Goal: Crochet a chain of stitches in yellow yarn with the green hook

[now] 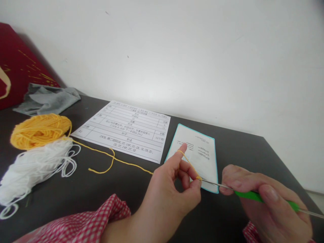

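Observation:
My left hand (172,192) pinches a small yellow loop of yarn (198,177) between thumb and fingers, its index finger raised with the strand running over it. In my right hand (268,199) lies a crochet hook (253,195) with a green grip and metal shaft. The hook's tip reaches left into the yarn at my left fingertips. From my left hand the yellow strand (131,164) runs across the dark table to a yellow yarn skein (42,131). A loose yarn end curls beside the strand.
A white yarn skein (35,165) lies in front of the yellow one. A printed pattern sheet (121,131) and a blue-edged card (197,145) rest on the dark table (240,152). Grey cloth (50,99) and a red bag (22,64) stand back left, near the white wall (162,50).

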Action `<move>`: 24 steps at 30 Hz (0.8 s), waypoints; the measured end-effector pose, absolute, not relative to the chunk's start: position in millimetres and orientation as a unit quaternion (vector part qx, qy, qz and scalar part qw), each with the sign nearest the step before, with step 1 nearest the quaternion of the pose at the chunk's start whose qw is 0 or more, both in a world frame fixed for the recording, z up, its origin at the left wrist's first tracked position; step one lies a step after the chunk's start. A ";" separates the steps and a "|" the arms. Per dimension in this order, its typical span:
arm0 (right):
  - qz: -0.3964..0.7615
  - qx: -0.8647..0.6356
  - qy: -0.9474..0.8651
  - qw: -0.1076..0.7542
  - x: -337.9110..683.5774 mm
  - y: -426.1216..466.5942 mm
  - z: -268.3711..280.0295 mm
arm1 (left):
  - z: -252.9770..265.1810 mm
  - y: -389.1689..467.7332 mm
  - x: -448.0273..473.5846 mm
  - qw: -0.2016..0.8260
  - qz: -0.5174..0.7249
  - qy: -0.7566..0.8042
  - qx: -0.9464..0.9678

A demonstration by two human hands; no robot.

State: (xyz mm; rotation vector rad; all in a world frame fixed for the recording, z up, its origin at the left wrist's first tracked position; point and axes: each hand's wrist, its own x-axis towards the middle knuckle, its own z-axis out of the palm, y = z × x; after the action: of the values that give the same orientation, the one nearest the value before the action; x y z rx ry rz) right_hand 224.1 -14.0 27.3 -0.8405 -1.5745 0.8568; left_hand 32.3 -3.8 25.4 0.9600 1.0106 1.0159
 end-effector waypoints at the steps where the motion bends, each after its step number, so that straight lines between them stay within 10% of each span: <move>1: 0.359 -0.352 -0.670 0.546 224.5 -14.4 27.2 | 23.9 -3.5 32.3 0.649 0.445 0.444 0.429; 24: 0.072 -0.331 -0.888 0.310 244.7 -25.0 47.6 | 25.5 3.0 28.4 0.602 0.369 0.490 0.512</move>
State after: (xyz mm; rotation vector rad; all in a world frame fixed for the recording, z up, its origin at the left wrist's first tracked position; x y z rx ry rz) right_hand 244.7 -25.0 47.6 -0.8734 -2.3465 0.1906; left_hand 28.4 3.0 25.5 1.1848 1.1342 0.8538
